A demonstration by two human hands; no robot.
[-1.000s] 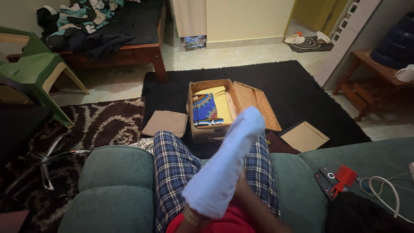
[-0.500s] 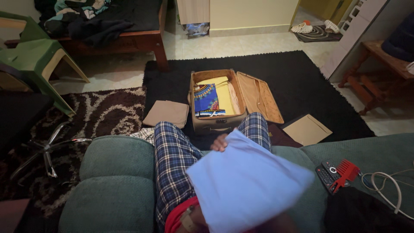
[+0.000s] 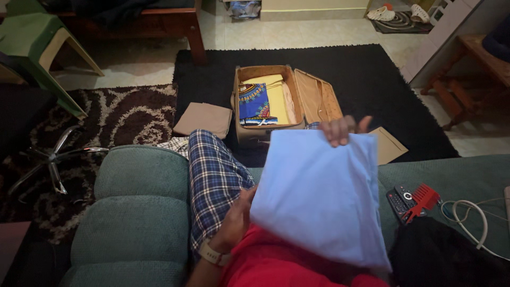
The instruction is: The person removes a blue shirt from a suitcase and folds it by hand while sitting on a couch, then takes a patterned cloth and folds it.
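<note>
A flat tan envelope (image 3: 390,144) is seen lying on the black rug (image 3: 366,69), just beside the open suitcase (image 3: 281,95), partly hidden.

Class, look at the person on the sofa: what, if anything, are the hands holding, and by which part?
A light blue cloth. The right hand pinches its top far edge; the left hand grips its near left edge, fingers hidden behind the fabric.

Light blue cloth (image 3: 324,196) spread over lap, pinched at top edge by right hand (image 3: 342,129), left hand (image 3: 236,218) gripping lower left corner; open suitcase (image 3: 281,98) beyond on black rug (image 3: 372,69).
</note>
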